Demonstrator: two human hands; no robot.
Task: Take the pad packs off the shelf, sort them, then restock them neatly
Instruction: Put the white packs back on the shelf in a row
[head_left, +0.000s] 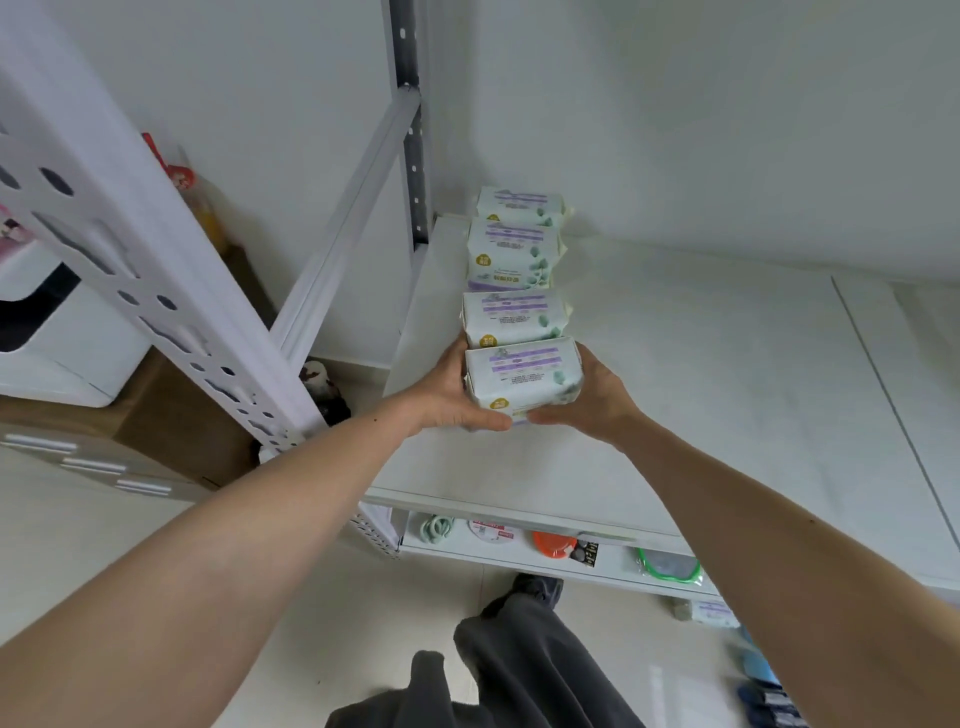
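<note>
Several white pad packs with purple and green print stand in a row along the left side of the white shelf board (701, 374). The nearest pack (522, 376) is held between both hands: my left hand (449, 395) grips its left side with the thumb under its front, and my right hand (592, 397) grips its right side. Right behind it stands another pack (514, 317), then a stack of two (511, 254), and a last pack (519, 205) by the back wall.
A white perforated upright (156, 291) and a grey rear post (410, 124) frame the shelf's left end. A lower shelf (613, 564) holds small items with red and green lids. Another pack (714, 613) lies on the floor. A cardboard box (182, 415) stands at left.
</note>
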